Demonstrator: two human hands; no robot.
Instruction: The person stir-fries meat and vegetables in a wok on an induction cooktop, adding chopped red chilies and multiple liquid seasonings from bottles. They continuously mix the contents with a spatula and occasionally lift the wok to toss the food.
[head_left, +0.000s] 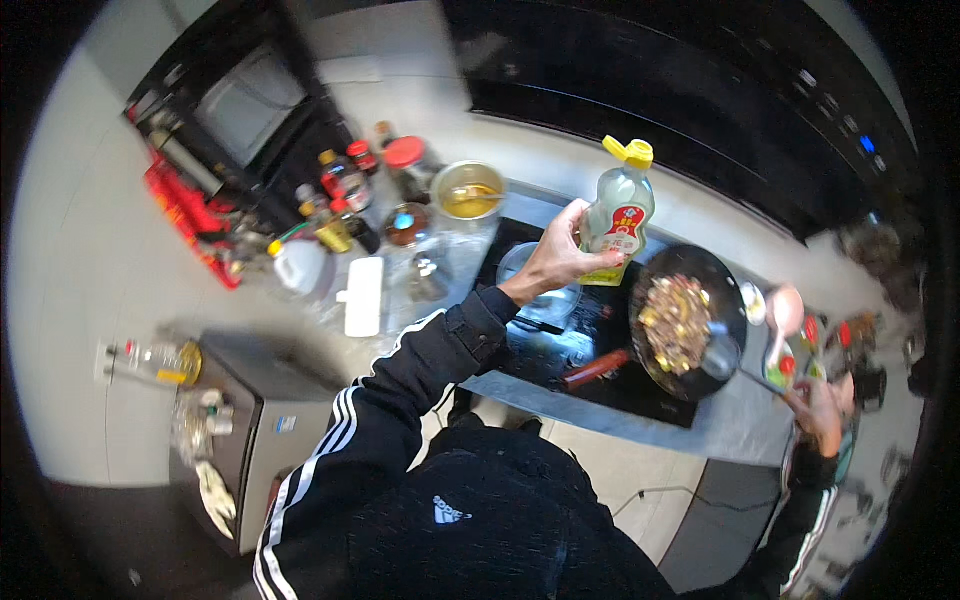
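Observation:
My left hand (559, 251) grips a clear plastic squeeze bottle (628, 187) with a red-and-white label. Its yellow flip cap (639, 153) is up, and some yellowish liquid shows near the base. The bottle is upright, above the cooktop (517, 349) and just left of a dark wok (726, 289). Inside the wok lies a chopped, browned food mixture (675, 324) with yellow and pale pieces. At the right, my right hand (819, 412) holds the handle of a ladle or spatula (721, 356), whose head is at the wok's right side. Blur hides its exact shape.
A red-brown handle (596, 370) juts left from the wok. Behind my left forearm sits a round glass-like lid or pan (517, 262). Left on the counter stand a metal pot (469, 169) of yellow liquid, several sauce bottles (346, 180) and a white jug (300, 266). A range hood (637, 75) overhangs the back.

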